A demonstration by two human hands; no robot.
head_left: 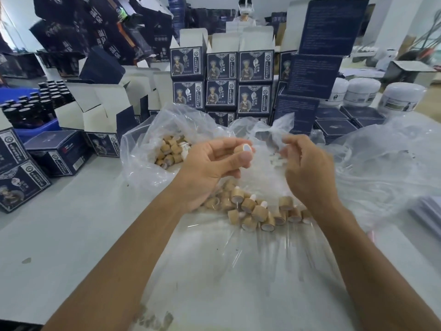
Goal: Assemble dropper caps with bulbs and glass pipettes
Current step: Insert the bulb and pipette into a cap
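The left hand (210, 163) is raised above the pile of assembled caps (257, 209), palm turned up. Its grip is closed on a single wooden dropper cap (241, 149), pinched between the thumb and the curled fingertips, with the cap's white-lined open end facing the camera. The other fingers fold loosely into the palm.

The right hand (307, 166) hangs just right of that cap, at the same height above the pile and blurred. Its fingers are curled toward the cap, and something small and white (274, 158) shows by the fingertips; whether the grip has it, or what it is, cannot be told.

The pile of assembled caps lies on a clear plastic sheet (238, 271) spread over the grey bench (71, 235), directly below both hands; several caps show white bulb tips. Beyond and to the left of the pile, an open clear bag (148, 149) holds more wooden caps (170, 151). Behind the bag stand stacked dark printed cartons (222, 80). Far left of the pile, dark bottles (35, 103) sit in a blue tray, and far right, white jars (403, 96).
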